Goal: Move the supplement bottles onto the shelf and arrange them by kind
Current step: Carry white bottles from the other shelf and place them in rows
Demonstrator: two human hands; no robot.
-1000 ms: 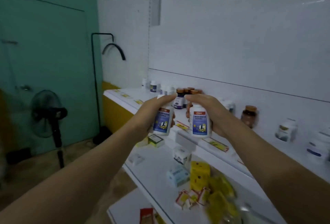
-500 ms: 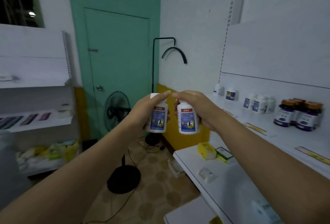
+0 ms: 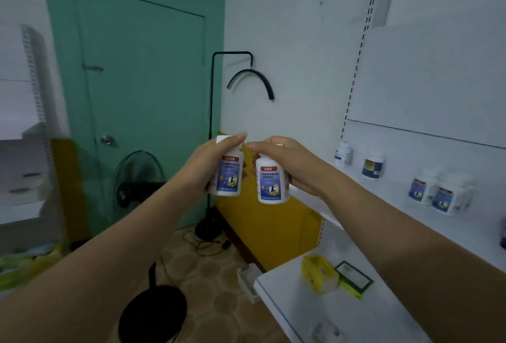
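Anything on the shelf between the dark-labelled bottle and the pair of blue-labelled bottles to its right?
Head view: nothing; bare shelf separates the dark-labelled bottle from the pair.

The two bottles (image 3: 228,175) (image 3: 272,185) look like smooth white plastic with glossy printed paper labels. The shelf (image 3: 410,214) is smooth white painted metal with a slight sheen. The floor (image 3: 219,274) is patterned matt tile.

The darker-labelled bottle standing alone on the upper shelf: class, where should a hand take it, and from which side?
Grip the dark-labelled bottle around its round body below the cap, coming from the shelf's open front. It stands upright with clear gaps on both sides, and the wall blocks the back.
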